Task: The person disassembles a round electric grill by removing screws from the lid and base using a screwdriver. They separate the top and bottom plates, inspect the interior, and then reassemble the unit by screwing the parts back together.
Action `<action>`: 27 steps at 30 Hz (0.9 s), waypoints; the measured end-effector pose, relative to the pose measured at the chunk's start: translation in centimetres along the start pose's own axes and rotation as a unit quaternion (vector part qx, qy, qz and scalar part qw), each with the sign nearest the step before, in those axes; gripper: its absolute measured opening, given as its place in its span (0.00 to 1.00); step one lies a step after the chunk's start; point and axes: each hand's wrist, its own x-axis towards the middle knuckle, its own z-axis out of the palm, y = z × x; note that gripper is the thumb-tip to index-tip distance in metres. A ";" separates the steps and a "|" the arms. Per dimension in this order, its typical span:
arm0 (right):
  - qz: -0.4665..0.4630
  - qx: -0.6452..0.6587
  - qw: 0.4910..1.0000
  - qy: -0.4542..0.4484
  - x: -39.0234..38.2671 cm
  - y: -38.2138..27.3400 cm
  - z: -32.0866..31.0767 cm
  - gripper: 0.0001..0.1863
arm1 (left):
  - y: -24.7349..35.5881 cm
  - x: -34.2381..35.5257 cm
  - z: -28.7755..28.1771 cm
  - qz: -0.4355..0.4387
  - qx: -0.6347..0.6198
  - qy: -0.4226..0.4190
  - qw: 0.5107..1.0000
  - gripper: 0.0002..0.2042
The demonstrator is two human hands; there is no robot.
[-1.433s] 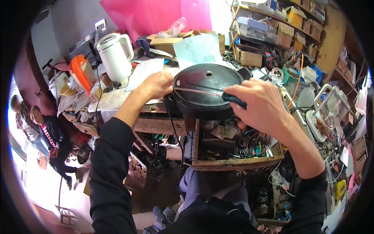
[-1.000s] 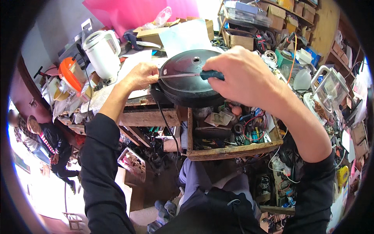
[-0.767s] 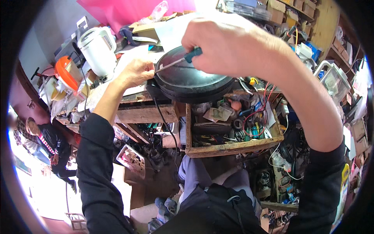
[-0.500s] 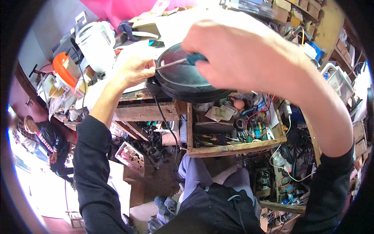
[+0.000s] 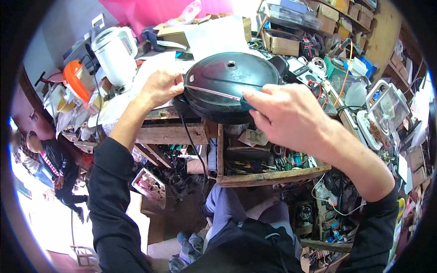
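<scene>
A round black appliance [image 5: 221, 75] with a domed lid sits on the bench's front edge, its dark cord hanging down. My right hand [image 5: 287, 116] is closed around the teal handle of a long screwdriver [image 5: 214, 93], whose shaft crosses the lid toward its left rim. My left hand [image 5: 161, 88] is pinched at that rim by the screwdriver's far end; what its fingertips hold is hidden. Below the appliance is an open wooden drawer [image 5: 273, 176] of tools and wires.
A white jug appliance [image 5: 114, 59] and an orange one [image 5: 75, 79] stand at left. Shelves of boxes [image 5: 327, 18] rise behind at right, with clear plastic containers [image 5: 387, 107] below. Two people [image 5: 57, 168] are at far left; a pink sheet hangs behind.
My right hand has swung down and rightward from high over the lid, tilting the screwdriver's handle end lower and uncovering the lid's top. My left hand stays at the left rim.
</scene>
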 end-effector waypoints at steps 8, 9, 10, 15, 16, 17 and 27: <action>0.031 -0.016 0.995 -0.098 6.3 -0.2 -5.5 0.09 | -0.1 -0.1 -0.2 0.001 -0.012 -0.006 1.000 0.05; 0.026 -0.009 0.996 -0.079 6.3 -0.1 -5.5 0.10 | 0.0 0.1 -0.3 -0.003 -0.019 -0.011 1.000 0.05; 0.019 -0.001 0.998 -0.061 6.2 0.1 -5.2 0.10 | 0.0 0.1 -0.3 -0.010 -0.026 -0.016 0.999 0.05; 0.023 0.014 0.996 -0.084 5.5 -0.4 -4.8 0.07 | -1.1 0.1 0.0 -0.008 -0.062 -0.026 0.998 0.05; -0.031 -0.007 0.999 -0.006 4.4 0.0 -3.2 0.07 | -1.3 0.0 0.1 -0.006 -0.074 -0.022 0.997 0.05; 0.001 -0.004 0.999 -0.038 3.7 -0.3 -2.8 0.06 | -1.3 0.0 0.2 -0.002 -0.088 -0.016 0.996 0.05; 0.053 -0.006 0.998 0.038 -2.5 -2.0 3.1 0.18 | -1.4 0.7 0.1 0.009 -0.051 -0.002 0.999 0.05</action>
